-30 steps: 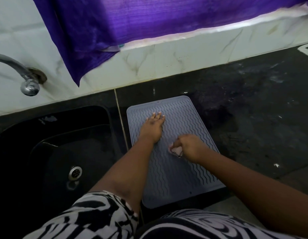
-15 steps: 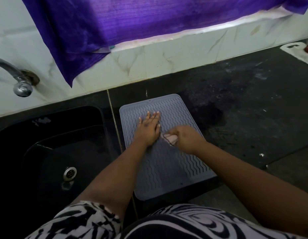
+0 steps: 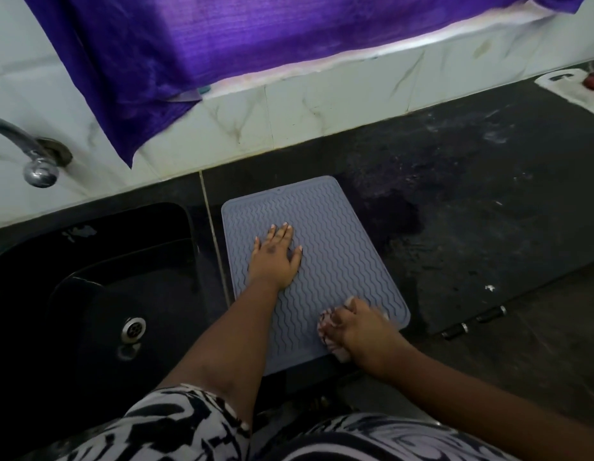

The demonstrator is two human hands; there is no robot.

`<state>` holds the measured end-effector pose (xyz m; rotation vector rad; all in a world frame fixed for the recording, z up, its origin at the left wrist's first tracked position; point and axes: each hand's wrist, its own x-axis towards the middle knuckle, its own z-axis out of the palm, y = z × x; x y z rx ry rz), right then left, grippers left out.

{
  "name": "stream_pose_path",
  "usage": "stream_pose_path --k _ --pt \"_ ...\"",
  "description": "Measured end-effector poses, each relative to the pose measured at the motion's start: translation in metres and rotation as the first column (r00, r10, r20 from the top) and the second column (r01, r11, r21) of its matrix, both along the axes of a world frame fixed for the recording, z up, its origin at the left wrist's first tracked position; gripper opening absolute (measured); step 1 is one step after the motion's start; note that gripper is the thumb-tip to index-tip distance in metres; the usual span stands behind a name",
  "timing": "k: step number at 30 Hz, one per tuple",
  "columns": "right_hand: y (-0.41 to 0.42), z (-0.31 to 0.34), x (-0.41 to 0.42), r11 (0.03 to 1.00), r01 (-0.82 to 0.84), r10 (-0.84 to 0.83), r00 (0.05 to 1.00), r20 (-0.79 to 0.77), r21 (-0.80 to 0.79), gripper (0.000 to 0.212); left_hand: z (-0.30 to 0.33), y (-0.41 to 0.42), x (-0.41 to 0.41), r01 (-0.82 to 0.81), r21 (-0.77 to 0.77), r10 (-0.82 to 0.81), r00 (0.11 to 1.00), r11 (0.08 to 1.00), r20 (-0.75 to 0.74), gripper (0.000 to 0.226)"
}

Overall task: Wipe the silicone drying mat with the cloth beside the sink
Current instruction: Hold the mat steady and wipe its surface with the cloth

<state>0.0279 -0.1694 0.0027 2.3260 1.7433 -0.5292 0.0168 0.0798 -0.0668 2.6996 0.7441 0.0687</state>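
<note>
— While the left hand [image 3: 275, 261] presses flat with straight fingers on the mat [image 3: 335, 261] beside the sink [image 3: 99, 294], where is the cloth [image 3: 326, 329]?
— Bunched in the right hand [image 3: 362, 331], fingers curled round it, at the mat's near right corner.

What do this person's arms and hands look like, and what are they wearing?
Both forearms are bare down to the wrists, with no gloves, watch or bracelet to be seen. The left hand shows short, pale fingernails; the nails on the right hand are harder to make out. The garment at the bottom of the view has a bold black-and-white swirling print. No rings are visible.
</note>
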Motion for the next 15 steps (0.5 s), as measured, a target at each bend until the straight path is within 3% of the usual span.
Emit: stream_pose_path --k 4,7,10,12,13,15 --pt "-0.023 0.012 -0.008 0.998 -0.062 0.062 0.998 -0.002 -0.021 0.049 0.005 -0.007 -0.003 -0.056 -0.009 0.056 0.998 0.998 -0.011 0.063" --pt "-0.032 0.022 0.003 0.997 -0.074 0.071 0.992 -0.103 -0.025 0.042 0.008 -0.016 -0.004 -0.117 0.005 0.117 0.993 0.993 -0.027 0.062" --pt "-0.038 0.039 0.021 0.975 0.153 -0.08 0.92 -0.385 0.163 0.032 0.012 -0.021 -0.005 -0.158 -0.015 0.158 0.986 0.987 -0.051 0.062" --pt "-0.041 0.051 0.033 0.879 0.408 -0.209 0.795 -0.569 0.248 0.022 0.017 -0.025 -0.005 -0.176 -0.047 0.172 0.982 0.983 -0.08 0.063" --pt "-0.042 0.056 0.038 0.838 0.498 -0.265 0.728 -0.632 0.222 0.022 0.02 -0.027 -0.004 -0.184 -0.056 0.177 0.979 0.981 -0.104 0.063" --pt "-0.036 0.062 0.047 0.804 0.554 -0.311 0.701 -0.642 0.215 0.027 0.029 -0.028 -0.001 -0.184 -0.061 0.171 0.971 0.981 -0.167 0.064"
